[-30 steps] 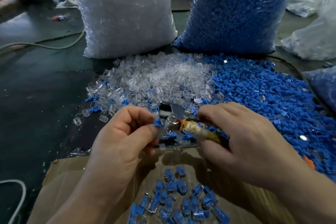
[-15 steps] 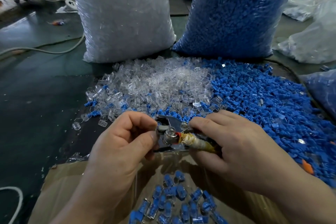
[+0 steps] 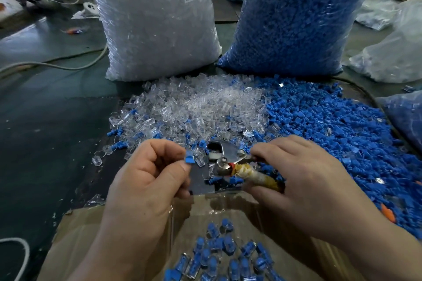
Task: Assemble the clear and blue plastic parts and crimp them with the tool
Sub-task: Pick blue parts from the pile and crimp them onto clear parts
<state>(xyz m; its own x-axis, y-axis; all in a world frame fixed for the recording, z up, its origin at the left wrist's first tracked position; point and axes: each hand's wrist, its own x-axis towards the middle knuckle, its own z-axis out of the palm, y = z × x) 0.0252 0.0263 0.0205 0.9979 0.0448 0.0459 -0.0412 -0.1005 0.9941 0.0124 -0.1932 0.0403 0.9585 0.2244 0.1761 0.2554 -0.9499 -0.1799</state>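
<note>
Left grip: left hand [image 3: 146, 185], thumb and forefinger pinched on one small blue plastic part [image 3: 189, 159]; other fingers curled in.
Right grip: right hand [image 3: 306, 187], fingers wrapped tight round the yellowed tape-bound handle of the metal crimp tool [image 3: 239, 169].
Tool: low over the tabletop; metal head points left toward the pinched blue part, near it, not touching. Jaws apart or not: cannot tell.
Loose stock: heap of clear plastic parts [image 3: 198, 107] and heap of blue plastic parts [image 3: 331, 134], side by side on the dark green tabletop [image 3: 45, 125], beyond the hands.
Bags: clear plastic sack of clear parts [image 3: 153, 18] behind the clear heap; clear plastic sack of blue parts [image 3: 294, 13] behind the blue heap.
Done pieces: assembled clear-and-blue pieces [image 3: 228, 255] in the brown cardboard box [image 3: 75, 232] below the wrists.
Cable: pale cable [image 3: 57, 66] on the tabletop, far left.
</note>
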